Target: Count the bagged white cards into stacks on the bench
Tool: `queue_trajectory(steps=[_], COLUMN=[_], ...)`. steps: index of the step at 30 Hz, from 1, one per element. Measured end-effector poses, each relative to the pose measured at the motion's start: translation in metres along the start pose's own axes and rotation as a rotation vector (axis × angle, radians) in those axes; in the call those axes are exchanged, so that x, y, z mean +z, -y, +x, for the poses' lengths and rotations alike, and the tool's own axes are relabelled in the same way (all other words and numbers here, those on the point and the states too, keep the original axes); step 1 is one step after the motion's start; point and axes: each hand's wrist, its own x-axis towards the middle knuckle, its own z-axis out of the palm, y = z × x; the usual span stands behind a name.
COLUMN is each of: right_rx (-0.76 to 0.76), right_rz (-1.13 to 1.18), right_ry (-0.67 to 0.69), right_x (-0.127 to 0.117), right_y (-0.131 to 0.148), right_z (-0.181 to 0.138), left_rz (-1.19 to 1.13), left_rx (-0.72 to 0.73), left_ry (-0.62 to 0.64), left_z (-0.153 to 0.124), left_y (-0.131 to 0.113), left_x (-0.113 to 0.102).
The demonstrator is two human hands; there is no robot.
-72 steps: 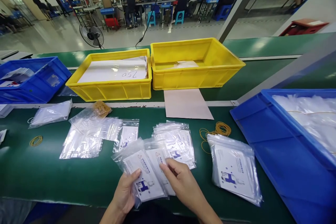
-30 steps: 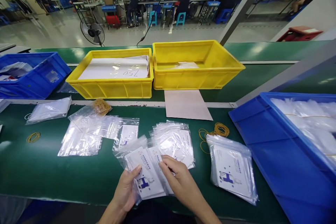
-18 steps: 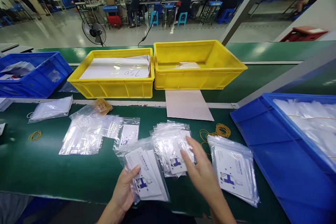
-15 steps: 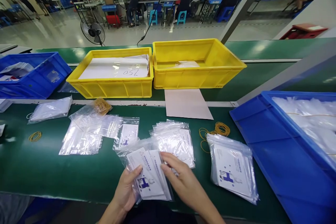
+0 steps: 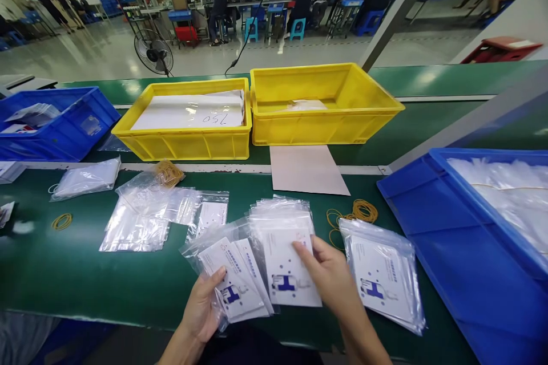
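- Forearms (image 5: 175, 348) come in from the near edge, slanting toward each other over a smooth green tabletop (image 5: 68, 279).
- The left hand (image 5: 203, 305) is turned palm inward, thumb laid across the front of a fan of bagged cards (image 5: 235, 282), remaining fingers curled behind, so the fan is pinched.
- The right hand (image 5: 329, 274) reaches up and inward, thumb on the front of another bagged card (image 5: 285, 268), the other fingers by its right edge, gripping that side.
- The cards are white, flat rectangles printed with a purple figure and dots; their sleeves are clear, glossy, wrinkled plastic.
- The card in the right fingers extends left of that thumb, just right of the fan. A loose pile (image 5: 278, 208) lies beyond it; whether the card is clear of the pile cannot be told.
- To the right of the right fingers sits a tidier stack (image 5: 383, 276), with thin tan rubber bands (image 5: 365, 211) just past it and a hard blue bin (image 5: 454, 262) farther right.
- Beyond the left fingers lie a lone sleeved card (image 5: 213, 214) and, farther left, crinkled transparent bags (image 5: 135, 225).
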Motion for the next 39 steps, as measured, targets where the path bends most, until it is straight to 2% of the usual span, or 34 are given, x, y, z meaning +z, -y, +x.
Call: queue_trajectory(steps=[2, 4, 5, 8, 10, 15, 18, 20, 21, 24, 25, 26, 29, 33, 36, 37, 38, 39], right_rx=[-0.001, -0.071, -0.122, -0.232, -0.239, -0.093, -0.069, -0.122, -0.166, -0.259, -0.262, -0.250, -0.169, -0.022, -0.007, -0.037, -0.080, -0.123], right_rz=[-0.078, -0.141, -0.138, -0.029, 0.008, 0.016, -0.093, -0.144, -0.132, 0.009, 0.048, 0.077, 0.124, 0.124, 0.040, 0.010, -0.008, -0.003], right_ry=[-0.129, -0.232, -0.197, 0.167, 0.274, 0.134, -0.112, -0.214, -0.157, 0.226, 0.287, 0.293, 0.152, 0.014, -0.222, -0.240, -0.176, -0.049], right_x=[-0.004, 0.002, 0.008, 0.025, 0.028, 0.001, -0.007, 0.002, 0.009, 0.030, 0.033, 0.034, 0.018, -0.008, -0.001, 0.006, 0.015, 0.024], right_y=[-0.005, -0.004, -0.001, 0.014, 0.022, 0.010, -0.002, -0.001, 0.002, 0.018, 0.023, 0.026, 0.024, 0.003, -0.003, -0.002, 0.001, 0.005], right_z=[0.006, 0.003, -0.001, -0.020, -0.028, -0.015, -0.006, -0.008, -0.012, -0.026, -0.029, -0.030, -0.025, -0.007, -0.007, -0.010, -0.015, -0.021], left_rz=[0.014, 0.029, 0.033, 0.033, 0.032, 0.054, 0.075, 0.087, 0.088, 0.075, 0.069, 0.067, 0.078, 0.074, 0.073, 0.077, 0.081, 0.084], left_rx=[0.014, 0.018, 0.019, 0.030, 0.035, 0.032, 0.042, 0.039, 0.039, 0.046, 0.054, 0.060, 0.068, 0.043, 0.031, 0.034, 0.040, 0.046], left_ry=[-0.010, -0.011, -0.008, 0.015, 0.024, -0.009, -0.005, 0.010, 0.017, 0.032, 0.034, 0.037, 0.039, 0.021, 0.027, 0.036, 0.045, 0.053], left_z=[0.000, 0.000, 0.001, 0.000, 0.000, 0.000, 0.000, -0.001, -0.002, -0.004, -0.005, -0.005, -0.006, -0.003, -0.002, -0.002, -0.003, -0.003], left_y=[-0.002, -0.001, 0.000, 0.006, 0.008, 0.004, 0.002, 0.004, 0.005, 0.008, 0.008, 0.007, 0.004, 0.001, 0.002, 0.003, 0.004, 0.005], left_x=[0.000, 0.001, 0.002, 0.005, 0.005, -0.002, -0.004, -0.002, 0.001, 0.009, 0.010, 0.010, 0.005, -0.002, -0.001, 0.000, 0.002, 0.004])
